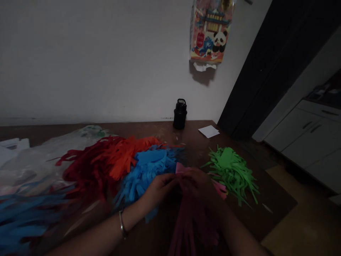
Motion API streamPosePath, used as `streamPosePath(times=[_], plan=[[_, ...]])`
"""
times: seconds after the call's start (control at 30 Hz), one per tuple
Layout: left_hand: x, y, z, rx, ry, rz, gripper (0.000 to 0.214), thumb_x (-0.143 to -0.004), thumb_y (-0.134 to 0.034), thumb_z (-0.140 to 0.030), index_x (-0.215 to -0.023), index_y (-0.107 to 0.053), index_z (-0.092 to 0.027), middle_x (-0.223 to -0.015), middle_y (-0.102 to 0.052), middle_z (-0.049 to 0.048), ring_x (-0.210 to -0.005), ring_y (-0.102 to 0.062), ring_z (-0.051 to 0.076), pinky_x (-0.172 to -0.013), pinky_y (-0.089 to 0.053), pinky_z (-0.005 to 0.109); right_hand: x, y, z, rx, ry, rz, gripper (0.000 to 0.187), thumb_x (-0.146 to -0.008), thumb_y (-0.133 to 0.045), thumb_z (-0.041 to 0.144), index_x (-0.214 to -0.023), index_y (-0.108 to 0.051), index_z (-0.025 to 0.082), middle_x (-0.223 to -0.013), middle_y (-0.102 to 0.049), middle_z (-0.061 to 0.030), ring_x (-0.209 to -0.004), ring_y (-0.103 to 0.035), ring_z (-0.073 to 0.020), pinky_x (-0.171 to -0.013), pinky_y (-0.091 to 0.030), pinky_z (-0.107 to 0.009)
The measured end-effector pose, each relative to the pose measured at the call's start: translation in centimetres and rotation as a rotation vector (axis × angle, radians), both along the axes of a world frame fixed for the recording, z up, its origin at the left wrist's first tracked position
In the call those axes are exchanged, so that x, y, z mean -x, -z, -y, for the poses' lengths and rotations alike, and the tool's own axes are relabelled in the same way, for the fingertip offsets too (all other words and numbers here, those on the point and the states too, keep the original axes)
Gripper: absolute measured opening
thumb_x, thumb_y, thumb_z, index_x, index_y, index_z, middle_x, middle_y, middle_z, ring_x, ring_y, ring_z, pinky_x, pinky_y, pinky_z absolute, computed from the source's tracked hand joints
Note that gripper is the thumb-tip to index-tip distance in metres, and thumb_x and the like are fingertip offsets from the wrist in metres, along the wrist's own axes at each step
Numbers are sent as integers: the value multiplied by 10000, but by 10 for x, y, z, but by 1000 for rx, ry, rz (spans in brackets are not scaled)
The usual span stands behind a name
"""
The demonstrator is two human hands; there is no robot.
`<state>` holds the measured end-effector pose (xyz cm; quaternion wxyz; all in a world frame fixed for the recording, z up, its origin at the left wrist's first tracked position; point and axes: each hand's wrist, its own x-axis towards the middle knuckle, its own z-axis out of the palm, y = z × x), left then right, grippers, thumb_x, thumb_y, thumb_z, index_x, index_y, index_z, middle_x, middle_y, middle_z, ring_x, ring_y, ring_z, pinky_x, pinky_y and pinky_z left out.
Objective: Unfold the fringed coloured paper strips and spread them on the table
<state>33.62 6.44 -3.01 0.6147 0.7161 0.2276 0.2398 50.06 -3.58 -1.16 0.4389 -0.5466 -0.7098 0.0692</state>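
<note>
Below the frame's centre, we are pinching with our left hand point(160, 184) and right hand point(196, 180) close together. Our forearms point(103, 229) are slanting inward from the bottom edge.

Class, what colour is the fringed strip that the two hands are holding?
The fringed strip is pink, as the head view shows.

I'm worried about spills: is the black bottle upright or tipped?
Upright: the black bottle stands on the table, its loop handle at the top.
</note>
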Motion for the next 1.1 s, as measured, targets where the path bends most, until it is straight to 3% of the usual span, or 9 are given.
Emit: streamPosePath(times=[0.1, 0.2, 0.3, 0.53, 0.87, 1.1], plan=[[1, 0, 0, -26, -2, -14, 417, -838, -578, -555, -882, -741, -173, -846, -754, 33, -773, -654, 198, -684, -505, 258, 0, 1, 0, 39, 9, -57, 277, -914, -524, 140, -1113, -672, 262, -1077, -713, -39, -999, -658, -180, -875, -496, -315], [1, 1, 1, -65, -12, -30, 430, -864, -539, -548, -830, -723, -161, -771, -722, 25, -712, -627, 182, -624, -481, 243, 1, 5, -1, 129, 170, -154, 160, -893, -594, 224, -1033, -674, 231, -968, -729, -37, -867, -683, -188, -766, -519, -301], [2, 1, 2, -126, -28, -47, 408, -876, -522, -516, -812, -703, -156, -729, -684, 16, -685, -599, 172, -594, -454, 235, 0, 9, -2, 126, 254, -189, 169, -884, -607, 260, -1037, -664, 218, -984, -728, -46, -874, -683, -196, -733, -526, -294], [4, 0, 5, -300, -52, -89, 276, -879, -523, -375, -793, -680, -165, -741, -686, 20, -694, -604, 176, -613, -443, 247, -4, 4, -2, -60, 194, -85, 165, -877, -537, 145, -929, -678, 214, -866, -695, -44, -821, -645, -190, -726, -493, -303], [7, 4, 6, -558, -44, -128, 189, -900, -502, -236, -822, -666, -184, -754, -696, 2, -675, -631, 153, -597, -453, 229, -3, 2, -1, -130, 212, 32, 121, -907, -561, 187, -793, -598, 202, -784, -622, -25, -755, -567, -189, -682, -436, -308], [10, 6, 6, -831, -59, -151, 107, -858, -577, -213, -854, -684, -202, -784, -688, 36, -727, -632, 198, -648, -467, 286, -1, 3, -4, -183, 126, 32, 113, -944, -473, 204, -924, -582, 228, -1016, -683, -69, -1027, -588, -226, -914, -438, -380]])
